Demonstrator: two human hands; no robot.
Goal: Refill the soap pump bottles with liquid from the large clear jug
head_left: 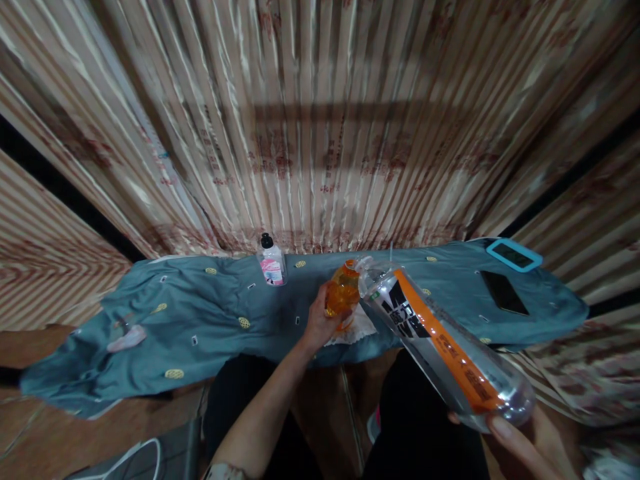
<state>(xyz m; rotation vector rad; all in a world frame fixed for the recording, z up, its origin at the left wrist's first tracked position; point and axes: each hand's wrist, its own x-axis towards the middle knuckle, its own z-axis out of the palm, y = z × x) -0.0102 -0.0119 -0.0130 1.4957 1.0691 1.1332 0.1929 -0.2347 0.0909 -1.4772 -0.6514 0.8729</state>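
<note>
My left hand is wrapped round a small bottle of orange liquid, which stands on or just above a white cloth. My right hand grips the base of a large clear plastic bottle with an orange and black label. This big bottle is tilted, its neck down to the left and its mouth right by the top of the small bottle. Whether liquid runs between the two mouths I cannot tell.
A blue-green patterned cloth covers the long surface. On it are a black-capped bottle, a dark phone, a blue-framed device and a pale object at left. Striped curtains hang close behind.
</note>
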